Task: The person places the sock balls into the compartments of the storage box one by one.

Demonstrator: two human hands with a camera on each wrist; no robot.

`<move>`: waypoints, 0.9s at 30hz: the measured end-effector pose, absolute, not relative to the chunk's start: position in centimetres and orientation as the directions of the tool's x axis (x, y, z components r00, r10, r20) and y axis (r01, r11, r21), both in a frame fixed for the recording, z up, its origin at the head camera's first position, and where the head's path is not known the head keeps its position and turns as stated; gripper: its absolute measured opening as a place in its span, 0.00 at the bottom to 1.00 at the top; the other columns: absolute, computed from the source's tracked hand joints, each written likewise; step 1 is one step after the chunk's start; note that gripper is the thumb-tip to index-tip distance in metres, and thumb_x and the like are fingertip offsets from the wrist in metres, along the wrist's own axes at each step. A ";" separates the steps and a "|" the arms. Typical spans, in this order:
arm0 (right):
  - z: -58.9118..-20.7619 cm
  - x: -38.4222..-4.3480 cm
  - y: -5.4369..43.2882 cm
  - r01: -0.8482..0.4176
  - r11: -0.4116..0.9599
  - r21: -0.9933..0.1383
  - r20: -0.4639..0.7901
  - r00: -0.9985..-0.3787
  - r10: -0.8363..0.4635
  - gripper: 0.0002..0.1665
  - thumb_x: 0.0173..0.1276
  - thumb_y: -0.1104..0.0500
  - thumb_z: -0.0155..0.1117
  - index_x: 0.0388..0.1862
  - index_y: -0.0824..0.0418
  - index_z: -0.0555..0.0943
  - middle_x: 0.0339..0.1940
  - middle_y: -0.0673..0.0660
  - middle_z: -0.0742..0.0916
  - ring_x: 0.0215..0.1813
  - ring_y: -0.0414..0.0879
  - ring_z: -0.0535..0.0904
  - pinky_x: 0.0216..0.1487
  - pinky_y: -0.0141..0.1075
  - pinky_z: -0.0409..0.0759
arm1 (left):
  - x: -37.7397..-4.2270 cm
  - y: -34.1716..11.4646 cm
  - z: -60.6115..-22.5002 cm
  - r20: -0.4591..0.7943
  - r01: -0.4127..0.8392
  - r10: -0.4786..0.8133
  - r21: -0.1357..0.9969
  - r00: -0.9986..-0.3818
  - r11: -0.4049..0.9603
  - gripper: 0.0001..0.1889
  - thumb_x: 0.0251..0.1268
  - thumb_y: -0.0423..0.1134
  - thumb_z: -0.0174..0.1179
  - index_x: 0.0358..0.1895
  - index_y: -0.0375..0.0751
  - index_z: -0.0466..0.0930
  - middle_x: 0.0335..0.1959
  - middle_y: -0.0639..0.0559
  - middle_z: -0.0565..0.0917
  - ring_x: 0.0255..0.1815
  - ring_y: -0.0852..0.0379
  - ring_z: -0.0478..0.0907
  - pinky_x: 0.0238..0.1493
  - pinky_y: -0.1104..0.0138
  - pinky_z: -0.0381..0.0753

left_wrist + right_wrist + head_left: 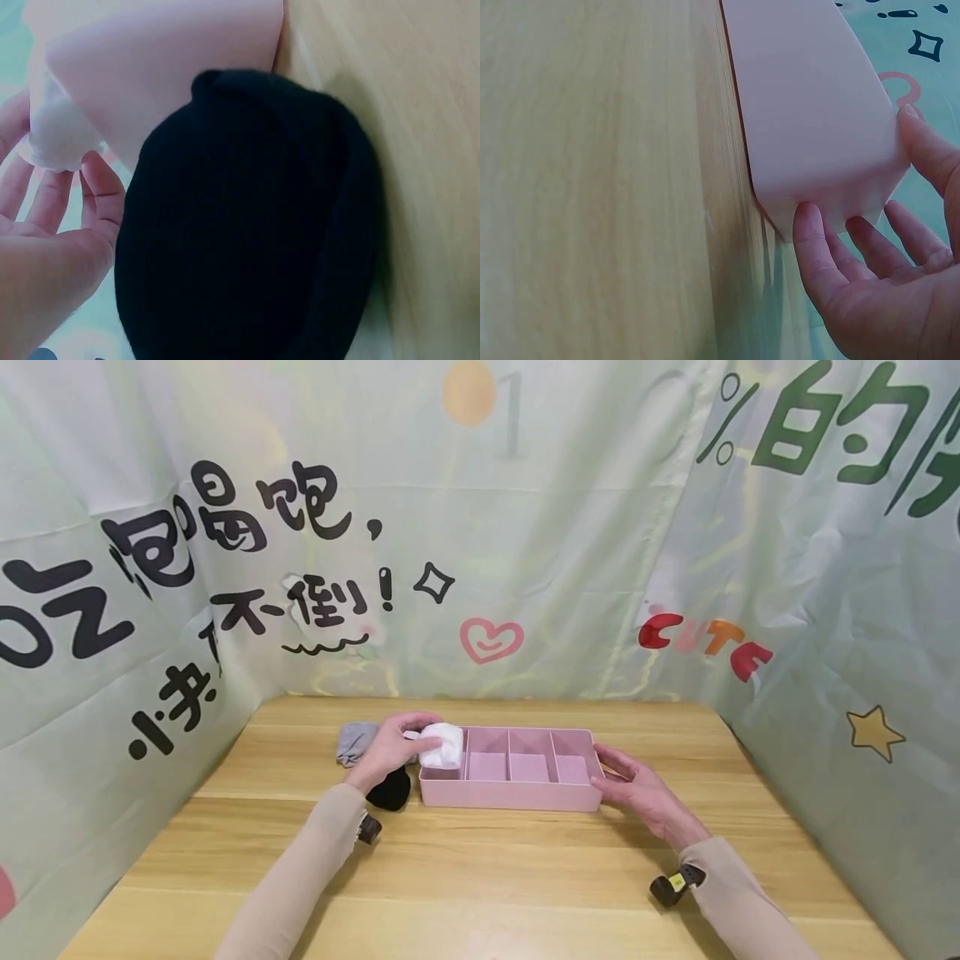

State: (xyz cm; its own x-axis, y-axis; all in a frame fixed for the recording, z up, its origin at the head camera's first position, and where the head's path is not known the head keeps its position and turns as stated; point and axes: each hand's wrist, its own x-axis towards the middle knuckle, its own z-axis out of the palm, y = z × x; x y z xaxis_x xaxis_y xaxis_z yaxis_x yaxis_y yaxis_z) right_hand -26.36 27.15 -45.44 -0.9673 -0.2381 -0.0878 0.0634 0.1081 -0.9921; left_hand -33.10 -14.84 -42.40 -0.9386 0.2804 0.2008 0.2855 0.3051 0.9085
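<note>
A pink box (pixel 510 795) with a row of compartments stands on the table. My left hand (pixel 397 747) holds a white rolled-up sock (pixel 444 747) between thumb and fingers at the box's left compartment. In the left wrist view, the white sock (pixel 60 135) shows beside the box wall (pixel 165 67), partly covered by the fingers. A black rolled sock (pixel 390 790) lies below my left hand, large in the left wrist view. Behind that hand is a grey bundle (pixel 354 742), probably a sock. My right hand (pixel 641 789) touches the box's right end, its fingers spread against the wall.
The box stands on a wooden table (pixel 510 877). Printed cloth (pixel 570 552) hangs round the table at the back and sides. Dark devices are strapped to the left wrist (pixel 369 828) and the right wrist (pixel 667 890).
</note>
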 end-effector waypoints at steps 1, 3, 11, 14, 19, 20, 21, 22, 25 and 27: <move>-45.4 -26.4 27.2 0.063 0.107 -0.992 -0.087 -0.967 -0.239 0.46 0.68 0.62 0.65 0.79 0.62 0.52 0.79 0.66 0.57 0.71 0.58 0.66 0.55 0.36 0.81 | -33.2 -14.7 -42.4 0.201 0.286 0.279 0.908 -0.939 0.307 0.19 0.57 0.40 0.72 0.53 0.43 0.84 0.49 0.47 0.86 0.44 0.54 0.77 0.39 0.68 0.79; -45.4 -26.4 27.1 0.062 0.104 -0.993 -0.085 -0.967 -0.240 0.46 0.69 0.63 0.64 0.79 0.63 0.52 0.79 0.66 0.57 0.72 0.59 0.64 0.55 0.36 0.81 | -33.3 -14.4 -42.5 0.198 0.280 0.271 0.910 -0.942 0.305 0.19 0.57 0.39 0.72 0.53 0.44 0.84 0.49 0.48 0.86 0.45 0.54 0.78 0.40 0.69 0.78; -45.4 -26.4 27.1 0.064 0.098 -0.993 -0.086 -0.966 -0.245 0.47 0.68 0.62 0.65 0.79 0.63 0.51 0.79 0.67 0.57 0.74 0.62 0.61 0.55 0.35 0.81 | -33.6 -13.8 -43.2 0.199 0.288 0.265 0.888 -0.943 0.358 0.17 0.56 0.38 0.72 0.50 0.43 0.85 0.48 0.49 0.87 0.49 0.54 0.78 0.51 0.64 0.77; -45.4 -26.3 27.1 0.059 0.090 -0.994 -0.080 -0.965 -0.251 0.46 0.69 0.62 0.64 0.79 0.64 0.51 0.79 0.67 0.56 0.72 0.60 0.64 0.55 0.35 0.81 | -33.5 -13.6 -43.0 0.198 0.286 0.245 0.868 -0.949 0.407 0.16 0.56 0.37 0.72 0.48 0.43 0.85 0.49 0.49 0.86 0.52 0.53 0.78 0.57 0.59 0.75; -45.5 -26.3 27.2 0.073 0.086 -0.994 -0.092 -0.966 -0.242 0.44 0.71 0.64 0.61 0.79 0.63 0.51 0.79 0.67 0.56 0.71 0.55 0.67 0.54 0.34 0.81 | -33.3 -13.1 -42.6 0.142 0.233 0.229 0.866 -0.963 0.443 0.13 0.56 0.35 0.72 0.45 0.44 0.86 0.49 0.49 0.86 0.53 0.51 0.77 0.56 0.59 0.75; -45.5 -26.4 27.2 0.077 0.086 -0.993 -0.096 -0.966 -0.242 0.44 0.71 0.64 0.61 0.79 0.63 0.51 0.80 0.66 0.56 0.71 0.55 0.67 0.55 0.34 0.81 | -33.2 -13.1 -42.6 0.126 0.217 0.227 0.871 -0.966 0.441 0.13 0.55 0.35 0.72 0.45 0.44 0.86 0.50 0.49 0.85 0.54 0.50 0.77 0.56 0.59 0.75; -45.5 -26.4 27.2 0.080 0.085 -0.993 -0.098 -0.966 -0.241 0.44 0.71 0.64 0.61 0.79 0.62 0.51 0.80 0.66 0.56 0.70 0.55 0.67 0.55 0.34 0.81 | -33.2 -13.1 -42.6 0.110 0.202 0.224 0.872 -0.968 0.445 0.12 0.55 0.35 0.72 0.44 0.44 0.87 0.51 0.49 0.85 0.56 0.50 0.76 0.57 0.58 0.75; -45.5 -26.4 27.2 0.083 0.084 -0.993 -0.100 -0.966 -0.238 0.44 0.70 0.64 0.62 0.79 0.62 0.52 0.80 0.66 0.57 0.70 0.55 0.67 0.55 0.35 0.81 | -33.2 -13.1 -42.6 0.100 0.192 0.221 0.871 -0.970 0.452 0.12 0.55 0.36 0.72 0.44 0.45 0.87 0.52 0.49 0.85 0.57 0.50 0.76 0.58 0.57 0.75; -45.6 -26.4 27.2 0.079 0.082 -0.993 -0.098 -0.963 -0.250 0.44 0.71 0.64 0.62 0.79 0.62 0.51 0.80 0.65 0.56 0.70 0.55 0.68 0.55 0.35 0.80 | -33.1 -13.3 -42.6 0.101 0.194 0.223 0.871 -0.970 0.451 0.14 0.54 0.37 0.73 0.45 0.45 0.88 0.54 0.48 0.85 0.62 0.48 0.74 0.62 0.54 0.73; -45.6 -26.5 27.2 0.077 0.081 -0.994 -0.095 -0.963 -0.252 0.44 0.71 0.64 0.61 0.79 0.62 0.51 0.80 0.65 0.56 0.70 0.55 0.68 0.55 0.35 0.80 | -33.1 -13.5 -42.6 0.121 0.220 0.240 0.867 -0.963 0.447 0.15 0.54 0.38 0.73 0.46 0.45 0.88 0.55 0.47 0.85 0.64 0.47 0.74 0.64 0.52 0.72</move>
State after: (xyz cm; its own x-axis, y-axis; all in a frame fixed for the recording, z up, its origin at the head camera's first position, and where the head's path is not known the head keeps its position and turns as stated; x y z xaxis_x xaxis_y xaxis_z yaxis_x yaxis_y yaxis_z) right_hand -26.46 27.24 -45.56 -0.9630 -0.2520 -0.0953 0.0772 0.0805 -0.9938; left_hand -33.10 -13.46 -42.64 -0.9633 0.2397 0.1207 0.2198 0.4467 0.8672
